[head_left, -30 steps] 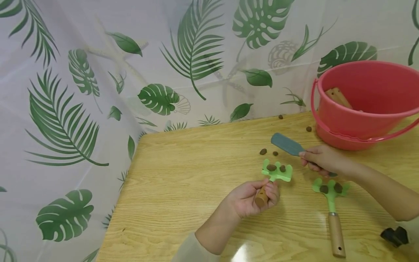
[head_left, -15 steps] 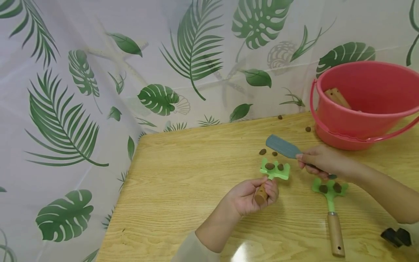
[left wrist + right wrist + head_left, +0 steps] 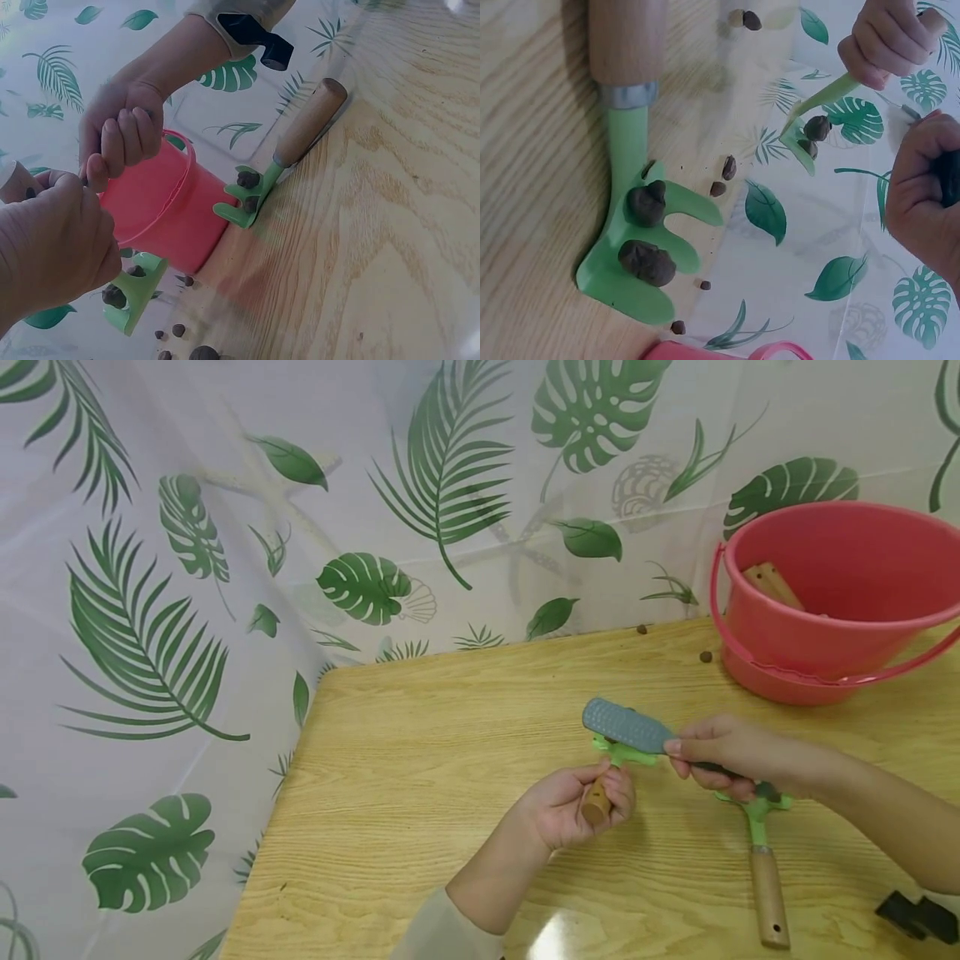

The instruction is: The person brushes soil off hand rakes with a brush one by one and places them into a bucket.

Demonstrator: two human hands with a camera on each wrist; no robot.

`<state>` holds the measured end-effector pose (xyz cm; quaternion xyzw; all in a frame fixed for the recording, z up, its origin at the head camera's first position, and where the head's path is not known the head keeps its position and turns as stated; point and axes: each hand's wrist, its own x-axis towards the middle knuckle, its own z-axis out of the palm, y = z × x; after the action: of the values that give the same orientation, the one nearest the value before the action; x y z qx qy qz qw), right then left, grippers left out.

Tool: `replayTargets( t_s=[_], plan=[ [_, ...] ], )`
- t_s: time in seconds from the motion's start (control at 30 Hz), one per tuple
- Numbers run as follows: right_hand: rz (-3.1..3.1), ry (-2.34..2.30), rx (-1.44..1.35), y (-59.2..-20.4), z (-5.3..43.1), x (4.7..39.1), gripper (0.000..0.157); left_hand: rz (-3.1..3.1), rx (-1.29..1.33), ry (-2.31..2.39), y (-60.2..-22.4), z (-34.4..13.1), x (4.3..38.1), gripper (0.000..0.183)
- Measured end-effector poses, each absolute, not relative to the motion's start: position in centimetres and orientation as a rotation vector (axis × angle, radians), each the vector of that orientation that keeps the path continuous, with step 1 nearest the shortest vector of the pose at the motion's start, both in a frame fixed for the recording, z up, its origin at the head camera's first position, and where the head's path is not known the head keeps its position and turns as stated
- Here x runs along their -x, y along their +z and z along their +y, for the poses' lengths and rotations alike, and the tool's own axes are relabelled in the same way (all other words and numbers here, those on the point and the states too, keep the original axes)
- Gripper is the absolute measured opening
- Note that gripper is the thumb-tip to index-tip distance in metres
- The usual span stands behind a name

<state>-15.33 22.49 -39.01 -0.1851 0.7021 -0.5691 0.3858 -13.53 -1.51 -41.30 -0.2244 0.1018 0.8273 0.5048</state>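
Observation:
My left hand [image 3: 573,808] grips the wooden handle of a small green hand rake [image 3: 597,806], held up off the table. Brown lumps [image 3: 819,127] sit on its tines, as the right wrist view shows. With my right hand [image 3: 727,753] I hold a grey-blue paddle-shaped tool [image 3: 626,725] with a dimpled face. In the head view its blade crosses in front of the raised rake's tines and hides most of them; whether they touch I cannot tell. Another green rake [image 3: 770,897] lies on the table below my right hand, with dark brown lumps [image 3: 646,262] on its tines.
A pink bucket [image 3: 810,656] stands at the back right, with wooden pieces [image 3: 776,585] inside. Small brown bits [image 3: 706,657] are scattered near it. Behind the wooden table [image 3: 420,752] hangs a leaf-printed curtain [image 3: 300,527]. A black clip-like object [image 3: 917,917] is by the right sleeve.
My right hand has moved left and slightly down, bringing the paddle-shaped tool over the raised rake's tines. My left hand has barely moved.

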Motion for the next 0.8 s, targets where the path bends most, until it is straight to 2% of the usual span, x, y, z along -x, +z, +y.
replayTargets(
  t_s=[0.53,0.8],
  plan=[
    [1.228,-1.544,0.405,-41.1,23.6,16.4,0.031,0.298,0.455,1.936,-41.5,-1.7,13.3,0.019],
    [1.563,-1.452,0.4,-41.9,23.1,16.1,0.03,0.299,0.442,1.913,-41.5,-1.7,13.3,0.019]
  ],
)
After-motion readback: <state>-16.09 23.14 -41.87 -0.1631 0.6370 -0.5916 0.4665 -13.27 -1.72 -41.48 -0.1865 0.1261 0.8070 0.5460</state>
